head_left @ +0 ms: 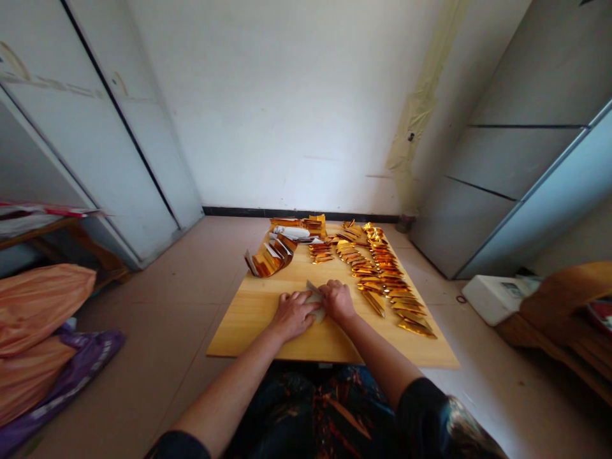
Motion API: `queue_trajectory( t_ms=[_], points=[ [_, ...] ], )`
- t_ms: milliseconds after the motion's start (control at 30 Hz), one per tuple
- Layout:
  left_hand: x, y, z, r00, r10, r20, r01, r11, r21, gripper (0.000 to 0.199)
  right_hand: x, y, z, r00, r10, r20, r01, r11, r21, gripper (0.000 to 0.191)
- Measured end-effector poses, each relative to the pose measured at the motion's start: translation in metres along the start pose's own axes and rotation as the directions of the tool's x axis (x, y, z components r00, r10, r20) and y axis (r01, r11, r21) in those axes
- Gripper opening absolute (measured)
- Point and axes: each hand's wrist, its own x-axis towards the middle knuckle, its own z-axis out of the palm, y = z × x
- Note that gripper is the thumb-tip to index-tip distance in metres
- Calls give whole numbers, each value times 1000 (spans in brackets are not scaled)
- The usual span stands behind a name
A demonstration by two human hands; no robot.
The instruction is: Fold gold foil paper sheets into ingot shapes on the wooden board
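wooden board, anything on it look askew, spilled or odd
The gold sheets near the left edge of the wooden board are curled upward, unlike the folded gold pieces lying in rough rows on the right. Nothing looks spilled.

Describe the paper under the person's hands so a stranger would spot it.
In front of the white wall is a wooden board. Near its middle, the left hand and right hand are both on one piece of paper. It shows dull pale grey, unlike the shiny gold folded pieces on the board's right side.
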Motion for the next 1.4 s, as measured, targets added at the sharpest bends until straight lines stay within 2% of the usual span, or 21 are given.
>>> queue_trajectory(
  t_ms=[167,300,467,600,700,900,1067,1267,1400],
  points=[
    [-2,-1,0,999,30,-16,-30,1000,5,32,-7,-5,1,995,-69,70,74,994,-81,29],
    [-3,-3,2,997,43,-72,-42,999,13,31,-11,-7,1,993,-101,65,107,990,-93,30],
    [-5,-4,5,987,54,-153,-59,998,-29,37,-12,-10,1,992,-109,57,114,988,-99,30],
    [-5,-6,10,981,38,-192,-57,994,-95,52,-12,-12,2,992,-118,55,123,987,-102,30],
    [-6,-6,11,987,19,-159,-30,997,-68,58,-12,-13,2,990,-121,70,128,984,-121,29],
    [-6,-4,10,996,-69,-49,71,997,41,48,-12,-13,2,989,-139,41,144,980,-137,30],
    [-6,-3,9,995,-74,-74,79,995,68,43,-22,-5,6,982,-187,-29,181,973,-143,20],
    [-5,-2,7,995,-71,-73,76,995,58,38,-48,14,9,964,-243,-108,230,966,-114,20],
    [-4,-2,3,996,-70,-53,74,995,60,38,-54,18,8,956,-258,-139,246,964,-99,22]
  ],
)
